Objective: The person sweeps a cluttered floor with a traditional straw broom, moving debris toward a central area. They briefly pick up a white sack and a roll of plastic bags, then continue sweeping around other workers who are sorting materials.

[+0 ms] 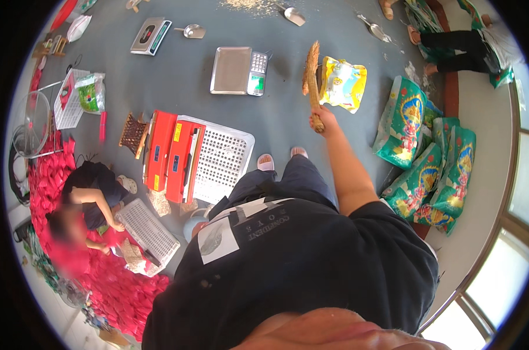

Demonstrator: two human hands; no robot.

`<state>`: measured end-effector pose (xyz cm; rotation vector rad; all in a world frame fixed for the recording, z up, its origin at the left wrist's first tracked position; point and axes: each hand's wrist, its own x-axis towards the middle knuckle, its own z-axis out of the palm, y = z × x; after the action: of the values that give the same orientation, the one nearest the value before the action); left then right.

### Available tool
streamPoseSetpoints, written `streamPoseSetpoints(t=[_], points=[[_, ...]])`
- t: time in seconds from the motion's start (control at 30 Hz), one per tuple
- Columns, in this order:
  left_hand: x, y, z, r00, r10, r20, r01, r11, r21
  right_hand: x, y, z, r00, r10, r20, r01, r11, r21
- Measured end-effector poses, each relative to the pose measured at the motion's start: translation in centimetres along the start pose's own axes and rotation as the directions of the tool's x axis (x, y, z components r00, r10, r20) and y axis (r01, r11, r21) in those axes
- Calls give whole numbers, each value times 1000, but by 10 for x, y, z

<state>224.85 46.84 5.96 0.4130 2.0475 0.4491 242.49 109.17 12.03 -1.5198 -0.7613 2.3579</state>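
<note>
My right hand (pixel 322 119) is closed round the handle of a brown, rough, stick-like brush (pixel 311 73), held upright in the picture over the grey floor. Just beyond it lies a yellow-and-white printed bag (pixel 343 83). My left hand cannot be made out, hidden by my body. A steel-topped digital scale (pixel 230 70) sits on the floor ahead, and a red sealing machine (pixel 162 154) rests beside a white perforated crate (pixel 220 163) to my left.
Green printed sacks (pixel 401 119) lie along the right wall. A seated person (pixel 92 192) is by red packets (pixel 124 294) and a crate (pixel 159 233) at lower left. Another person's legs (pixel 451 44) show upper right. Scoops (pixel 193 31) and a second scale (pixel 148 36) lie farther ahead.
</note>
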Motion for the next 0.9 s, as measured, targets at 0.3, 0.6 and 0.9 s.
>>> streamPoseSetpoints(t=[0.3,0.6,0.9], points=[[43,78,10,1000,12,12,-12,998,65,72,-60,-11,923,372,102,-345,915,-210],[91,310,11,931,-331,154,359,904,-233,206,-200,-65,917,393,-72,-399,898,-184],[128,430,46,958,-265,-113,167,831,-531,226,-296,-2,865,477,157,-320,766,-558]])
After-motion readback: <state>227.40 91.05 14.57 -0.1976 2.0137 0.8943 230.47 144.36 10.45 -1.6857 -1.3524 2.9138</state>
